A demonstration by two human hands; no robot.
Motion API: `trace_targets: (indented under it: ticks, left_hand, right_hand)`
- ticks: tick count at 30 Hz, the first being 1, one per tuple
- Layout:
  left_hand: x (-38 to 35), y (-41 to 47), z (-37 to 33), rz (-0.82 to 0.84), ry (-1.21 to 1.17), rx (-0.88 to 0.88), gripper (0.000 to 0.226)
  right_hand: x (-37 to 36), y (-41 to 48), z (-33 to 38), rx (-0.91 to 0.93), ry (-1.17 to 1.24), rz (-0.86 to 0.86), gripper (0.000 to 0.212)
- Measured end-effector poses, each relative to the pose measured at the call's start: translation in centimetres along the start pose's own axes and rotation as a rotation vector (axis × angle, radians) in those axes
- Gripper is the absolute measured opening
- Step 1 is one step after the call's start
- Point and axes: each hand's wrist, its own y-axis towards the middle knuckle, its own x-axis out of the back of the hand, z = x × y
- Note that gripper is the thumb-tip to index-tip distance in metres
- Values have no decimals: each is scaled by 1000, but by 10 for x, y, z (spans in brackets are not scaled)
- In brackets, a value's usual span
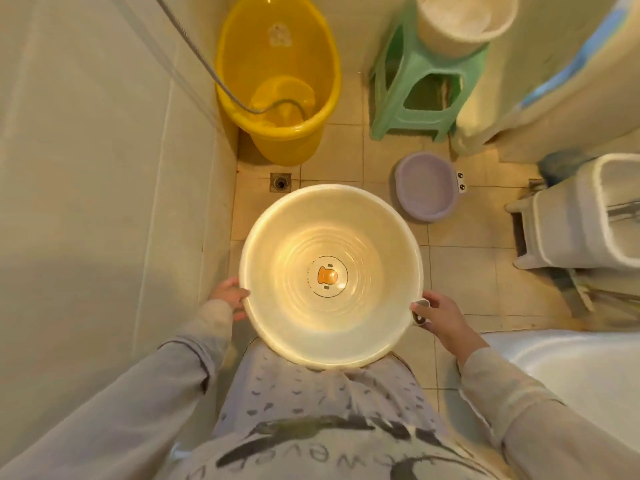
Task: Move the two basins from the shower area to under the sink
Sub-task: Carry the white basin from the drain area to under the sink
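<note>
I hold a large round white basin [330, 275] level in front of my body, above the tiled floor; a small orange cartoon figure is printed at its bottom. My left hand [230, 296] grips its left rim. My right hand [441, 318] grips the right rim at a small hanging tab. A smaller lilac basin [426, 187] rests on the floor tiles further ahead and to the right, apart from both hands.
A tall yellow tub [277, 77] with a shower hose [207, 64] dipping into it stands ahead by the left wall. A green stool [419, 81] carries a white bucket. A floor drain [280, 182] lies ahead. A white bin [588, 213] stands right; a white sink edge [571, 368] is near right.
</note>
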Motion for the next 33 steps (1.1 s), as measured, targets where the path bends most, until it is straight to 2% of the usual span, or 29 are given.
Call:
trace_targets:
  ticks: [4,8,13,20,25,33]
  left_hand:
    - [-11,-1,-9,69,-25,-46,53]
    - [-21,3,-27,155,56,-74,50]
    - [-42,8,-62,280,312,-136,43]
    - [-93,-21,-87,424,617,-307,42]
    - [-144,-53,-55,602,957,-379,38]
    - [-204,-130,50,839,1350,-465,23]
  right_hand:
    - [6,-20,-17,27,144,-76,26]
    - [8,-46,-37,2,325,-173,25]
    - [-11,-85,-81,-7,595,-347,26]
    - [-76,-148,-155,-8,962,-604,28]
    - [-131,-202,-210,-71,1235,-809,31]
    - [-216,-290,-299,-148,1579,-1083,31]
